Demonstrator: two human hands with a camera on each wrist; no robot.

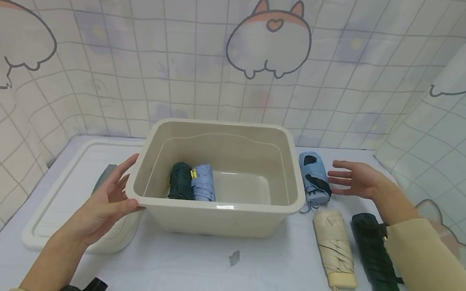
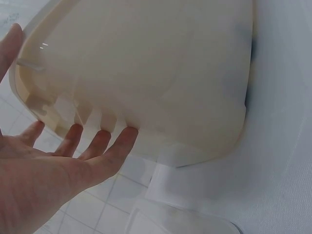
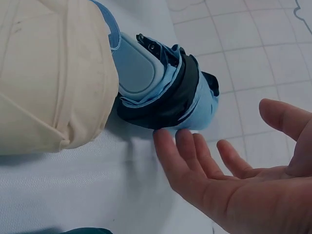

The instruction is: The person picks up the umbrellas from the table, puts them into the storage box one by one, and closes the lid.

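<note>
A cream plastic bin (image 1: pixel 223 222) stands on the table. My left hand (image 1: pixel 105 205) is spread at its left end, thumb by the front corner; in the left wrist view the fingertips (image 2: pixel 129 134) rest against the bin's side below the rim. Inside the bin lie a folded dark green umbrella (image 1: pixel 180 181) and a folded light blue umbrella (image 1: pixel 204 182), side by side. Right of the bin is another blue umbrella (image 1: pixel 315 175) with black patches. My right hand (image 1: pixel 355 180) reaches beside it, fingers extended and parted, fingertips right at its side, holding nothing.
A beige folded umbrella (image 1: pixel 336 248) and a dark green one (image 1: pixel 376 258) lie at the right, near my right forearm. A white lid (image 1: pixel 64 202) lies on the left, partly behind my left hand. Patterned curtain (image 1: pixel 139 56) surrounds the table's back and sides.
</note>
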